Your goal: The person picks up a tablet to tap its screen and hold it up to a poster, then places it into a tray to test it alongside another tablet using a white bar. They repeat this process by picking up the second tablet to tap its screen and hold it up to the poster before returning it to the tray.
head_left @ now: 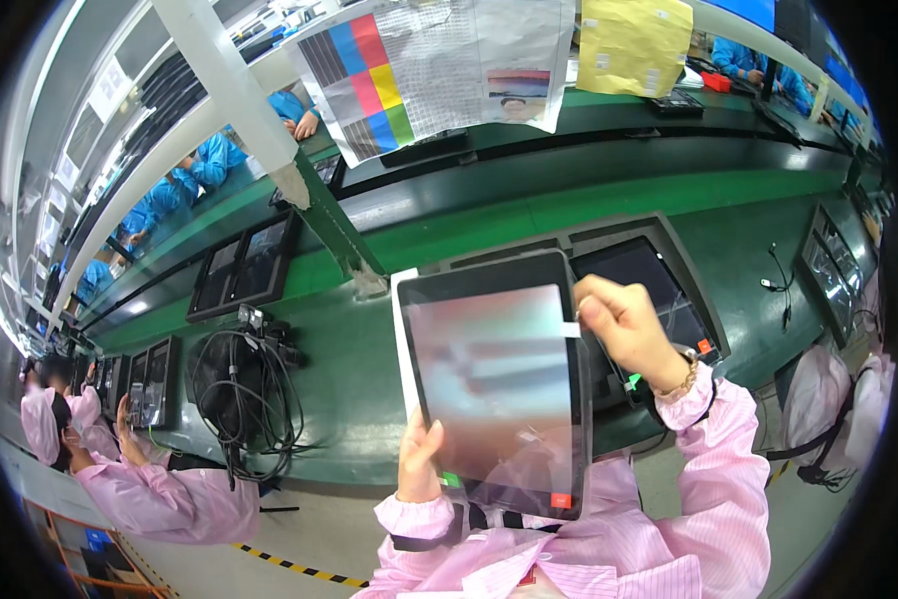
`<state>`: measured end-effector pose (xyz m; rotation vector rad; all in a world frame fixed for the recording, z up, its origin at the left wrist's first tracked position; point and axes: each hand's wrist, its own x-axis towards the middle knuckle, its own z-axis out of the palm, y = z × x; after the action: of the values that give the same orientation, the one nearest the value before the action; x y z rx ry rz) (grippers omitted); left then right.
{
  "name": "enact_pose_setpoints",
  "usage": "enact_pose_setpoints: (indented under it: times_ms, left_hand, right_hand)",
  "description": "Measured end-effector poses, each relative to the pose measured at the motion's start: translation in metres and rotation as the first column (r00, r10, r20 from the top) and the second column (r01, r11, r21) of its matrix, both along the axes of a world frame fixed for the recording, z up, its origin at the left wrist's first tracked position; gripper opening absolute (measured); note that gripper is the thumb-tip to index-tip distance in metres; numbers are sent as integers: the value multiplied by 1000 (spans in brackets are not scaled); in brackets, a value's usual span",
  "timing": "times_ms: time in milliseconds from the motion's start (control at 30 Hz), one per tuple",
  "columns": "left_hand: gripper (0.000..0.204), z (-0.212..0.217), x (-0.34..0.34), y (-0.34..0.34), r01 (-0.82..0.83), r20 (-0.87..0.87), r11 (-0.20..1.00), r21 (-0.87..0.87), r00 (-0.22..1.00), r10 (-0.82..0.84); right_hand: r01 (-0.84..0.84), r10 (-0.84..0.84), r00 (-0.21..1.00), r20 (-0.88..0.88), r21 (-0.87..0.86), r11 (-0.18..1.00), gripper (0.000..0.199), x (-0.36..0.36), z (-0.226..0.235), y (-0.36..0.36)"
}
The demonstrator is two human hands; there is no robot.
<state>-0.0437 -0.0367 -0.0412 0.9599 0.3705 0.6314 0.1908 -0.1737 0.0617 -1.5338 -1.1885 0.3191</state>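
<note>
Two hands on one tablet, held up close over my lap, screen toward me and tilted slightly left. My left hand clamps the near-left edge, thumb pressed on the bezel, remaining fingers hidden behind the back. My right hand sits at the upper right edge, thumb and forefinger pinched together on a small white pull tab of the protective film that covers the glass. My judgement for doing this step well: keep the left grip on the frame only, off the film, and draw the tab low and steady across the screen instead of lifting sharply, so the sheet comes away in one piece. Whether the film has lifted yet at that corner I cannot tell; glare washes out the surface. Red sticker at the near-right corner, marking too small to make out. Just beyond the tablet, a dark monitor lies flat on the green conveyor bench, partly blocked by my right wrist. Left, a coil of black cables and a co-worker's sleeve. Far side: colour chart sheet hanging, its lower edge cut off by the bench rail.
</note>
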Motion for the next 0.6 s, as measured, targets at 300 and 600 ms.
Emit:
enact_pose_setpoints:
  times_ms: [300, 600]
  left_hand:
    - [37, 42, 25, 11, -179, 24, 982, 63, 984, 177]
    - [44, 88, 58, 37, -304, 130, 859, 413, 953, 274]
  right_hand:
    - [-223, 171, 872, -459, -62, 973, 38, -17, 6, 19]
    - [-75, 319, 738, -595, 398, 914, 20, 4, 18, 72]
